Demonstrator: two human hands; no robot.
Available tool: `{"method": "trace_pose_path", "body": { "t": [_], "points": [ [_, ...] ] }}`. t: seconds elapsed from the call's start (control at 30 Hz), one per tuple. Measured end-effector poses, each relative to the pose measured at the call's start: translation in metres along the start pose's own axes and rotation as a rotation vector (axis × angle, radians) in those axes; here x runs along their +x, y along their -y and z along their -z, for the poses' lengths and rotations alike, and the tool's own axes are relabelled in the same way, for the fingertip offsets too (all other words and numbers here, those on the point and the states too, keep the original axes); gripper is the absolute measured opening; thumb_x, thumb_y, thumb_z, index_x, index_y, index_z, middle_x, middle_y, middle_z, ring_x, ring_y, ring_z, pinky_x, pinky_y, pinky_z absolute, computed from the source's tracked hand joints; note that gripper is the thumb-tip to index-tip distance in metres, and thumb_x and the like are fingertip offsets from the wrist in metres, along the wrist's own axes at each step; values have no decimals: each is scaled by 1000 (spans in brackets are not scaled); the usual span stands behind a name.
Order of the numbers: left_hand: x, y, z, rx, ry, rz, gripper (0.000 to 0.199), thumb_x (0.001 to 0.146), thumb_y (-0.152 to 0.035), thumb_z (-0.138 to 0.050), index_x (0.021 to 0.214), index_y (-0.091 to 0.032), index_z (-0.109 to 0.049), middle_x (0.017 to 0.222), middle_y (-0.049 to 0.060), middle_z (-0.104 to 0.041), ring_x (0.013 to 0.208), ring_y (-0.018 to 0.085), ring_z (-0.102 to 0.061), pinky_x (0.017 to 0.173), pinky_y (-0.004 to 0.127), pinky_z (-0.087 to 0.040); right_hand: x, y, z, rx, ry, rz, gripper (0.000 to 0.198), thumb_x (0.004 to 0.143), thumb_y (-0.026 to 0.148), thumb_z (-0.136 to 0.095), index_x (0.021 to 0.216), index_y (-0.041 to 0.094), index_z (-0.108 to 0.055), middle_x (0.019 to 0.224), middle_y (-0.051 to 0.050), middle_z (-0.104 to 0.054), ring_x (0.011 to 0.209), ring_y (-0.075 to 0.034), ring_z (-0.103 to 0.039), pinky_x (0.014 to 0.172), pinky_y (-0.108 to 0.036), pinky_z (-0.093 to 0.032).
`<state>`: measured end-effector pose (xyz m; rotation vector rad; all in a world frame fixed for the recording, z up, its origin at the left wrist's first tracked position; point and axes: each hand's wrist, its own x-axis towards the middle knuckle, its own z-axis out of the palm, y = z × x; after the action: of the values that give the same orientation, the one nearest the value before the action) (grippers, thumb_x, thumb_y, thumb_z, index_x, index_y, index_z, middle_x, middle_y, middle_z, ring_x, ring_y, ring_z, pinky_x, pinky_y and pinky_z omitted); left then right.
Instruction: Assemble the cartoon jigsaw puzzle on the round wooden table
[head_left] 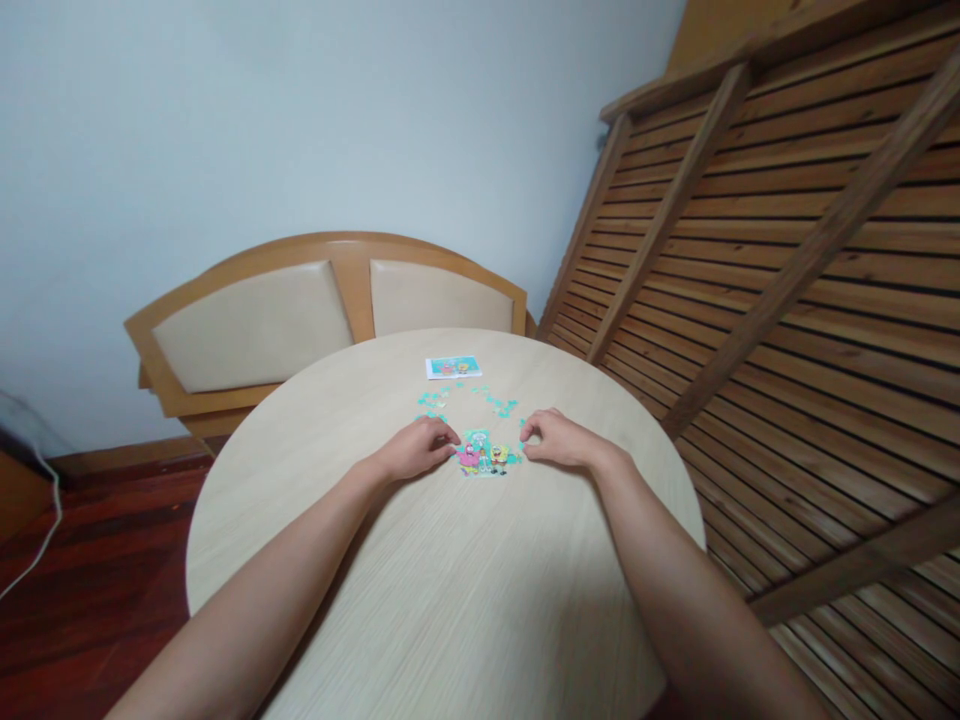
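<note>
A partly joined jigsaw puzzle (480,458) lies flat on the round table, showing a pink figure on its left and a yellow one on its right over turquoise. My left hand (418,447) rests at the puzzle's left edge, thumb and fingers drawn together there. What its fingertips hold, if anything, is too small to make out. Beside the right edge, my right hand (559,438) has its thumb and forefinger curled in a pinch around a small turquoise puzzle piece, partly hidden by the fingertips. Loose turquoise puzzle pieces (502,406) lie scattered beyond the puzzle.
A picture sheet (453,368) with matching figures lies farther back on the pale round table (420,600). Behind stands a padded wooden bench back (255,320) against the wall. A slatted wooden panel (750,250) leans on the right. A white cable (56,500) hangs at left.
</note>
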<state>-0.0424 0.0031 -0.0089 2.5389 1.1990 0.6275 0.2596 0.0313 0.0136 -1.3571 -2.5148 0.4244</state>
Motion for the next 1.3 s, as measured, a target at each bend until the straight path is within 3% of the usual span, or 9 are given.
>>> {"method": "trace_pose_path", "body": {
  "t": [0.1, 0.2, 0.43, 0.63, 0.9, 1.3],
  "points": [
    [0, 2, -1, -9, 1, -11, 19, 91, -24, -59, 102, -18, -74, 96, 7, -72, 90, 19, -64, 85, 31, -48, 0, 1, 0, 28, 27, 8, 16, 71, 20, -67, 84, 18, -76, 90, -8, -72, 96, -25, -62, 86, -32, -47],
    [1, 2, -1, -7, 6, -14, 20, 92, -25, -58, 101, -18, -74, 95, 7, -72, 89, 19, -64, 85, 31, -48, 0, 0, -1, 78, 21, 24, 26, 70, 20, -66, 95, 16, -75, 95, -7, -72, 90, -22, -63, 82, -29, -48],
    [1, 1, 0, -1, 7, -3, 19, 91, -23, -59, 101, -18, -74, 96, 7, -72, 90, 19, -64, 85, 31, -48, 0, 1, 0, 27, 30, -16, 25, 70, 22, -67, 92, 17, -76, 95, -8, -72, 97, -24, -62, 87, -30, -46],
    [0, -1, 2, 3, 11, -4, 20, 91, -23, -59, 102, -17, -73, 97, 7, -72, 90, 19, -63, 85, 31, -48, 1, 2, -3, 244, 72, -3, 22, 69, 16, -64, 91, 14, -70, 83, -3, -70, 72, -16, -62, 65, -24, -45],
    [1, -10, 1, -77, -22, 88, 22, 93, -32, -56, 98, -18, -73, 94, 6, -74, 82, 18, -66, 75, 27, -49, 10, 24, -16, 389, -110, 159, 15, 86, 24, -62, 93, 17, -74, 93, -6, -75, 87, -18, -67, 80, -29, -50],
    [7, -23, -9, -337, -140, 116, 23, 91, -36, -60, 96, -16, -71, 91, 5, -76, 83, 18, -68, 78, 28, -51, 14, 59, -27, 422, -174, 278, 12, 89, 22, -63, 94, 18, -73, 93, -4, -76, 90, -18, -68, 83, -28, -47]
  ]
}}
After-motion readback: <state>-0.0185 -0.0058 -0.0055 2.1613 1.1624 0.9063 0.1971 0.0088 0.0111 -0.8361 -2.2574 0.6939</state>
